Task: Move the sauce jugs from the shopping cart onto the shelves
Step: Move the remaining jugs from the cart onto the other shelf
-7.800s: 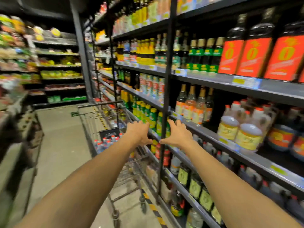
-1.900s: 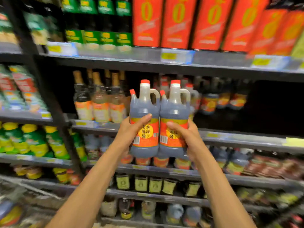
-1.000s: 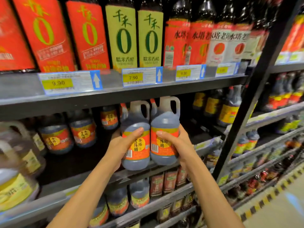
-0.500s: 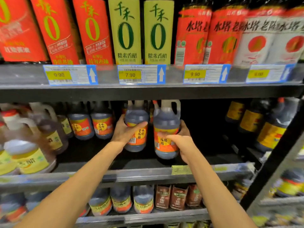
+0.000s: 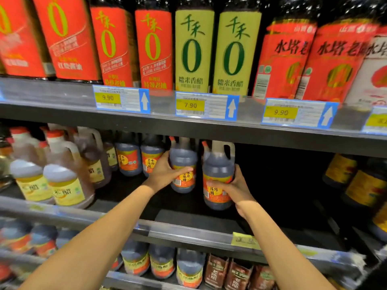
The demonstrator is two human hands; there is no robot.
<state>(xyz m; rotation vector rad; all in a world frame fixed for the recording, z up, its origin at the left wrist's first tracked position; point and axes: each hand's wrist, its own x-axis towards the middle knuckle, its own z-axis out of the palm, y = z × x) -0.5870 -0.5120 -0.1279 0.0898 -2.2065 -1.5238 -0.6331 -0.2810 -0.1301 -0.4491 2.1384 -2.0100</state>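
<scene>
Left hand (image 5: pixel 165 174) grasps one vinegar jug (image 5: pixel 183 159), right hand (image 5: pixel 236 189) its three-o'clock twin (image 5: pixel 218 166); probably heavy, slick, handle hold safer

We log 2 arms in view, both bare from the lower edge of the frame up to the wrist. Left forearm (image 5: pixel 100 237): long, slim, smooth, tapering toward the wrist. Right forearm (image 5: pixel 282 248): same build, same taper. Left hand (image 5: pixel 165 172): bare, back of the hand and thumb showing. Right hand (image 5: pixel 236 189): bare, back of the hand showing. Fingernails are too blurred for us to make out. The wide lens swells both arms near the camera.
</scene>
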